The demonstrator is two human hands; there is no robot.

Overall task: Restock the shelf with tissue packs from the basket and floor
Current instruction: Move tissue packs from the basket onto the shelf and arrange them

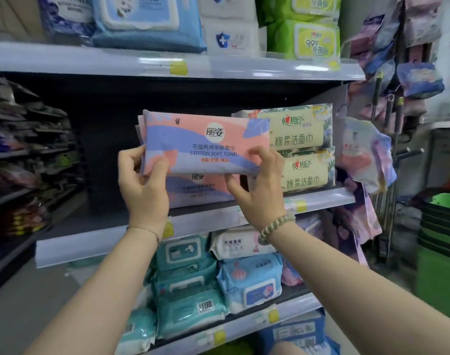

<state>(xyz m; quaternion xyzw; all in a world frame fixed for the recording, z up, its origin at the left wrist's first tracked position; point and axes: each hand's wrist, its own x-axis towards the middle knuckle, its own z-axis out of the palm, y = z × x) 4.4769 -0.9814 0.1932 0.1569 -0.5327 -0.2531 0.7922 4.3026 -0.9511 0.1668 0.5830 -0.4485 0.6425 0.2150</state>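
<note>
Tissue packs (188,290) line a shop shelf (90,242), whose middle board runs just below the fingers. Stacked green baskets (441,252) stand well to the right of the fingers. Two yellow-green face-towel packs (300,134) sit stacked just right of the right fingers. A pink-and-lilac cotton soft towel pack (206,142) is held lengthwise just over a matching pack (200,190) lying on that board beneath the fingers. The left hand (144,185) grips its left end, thumb on the front; the right hand (257,190) pinches its lower right edge. A bead bracelet (275,226) circles the right wrist.

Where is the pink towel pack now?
Head view centre: pink pack, held by left hand and right hand, above a matching pack, left of yellow packs.
</note>
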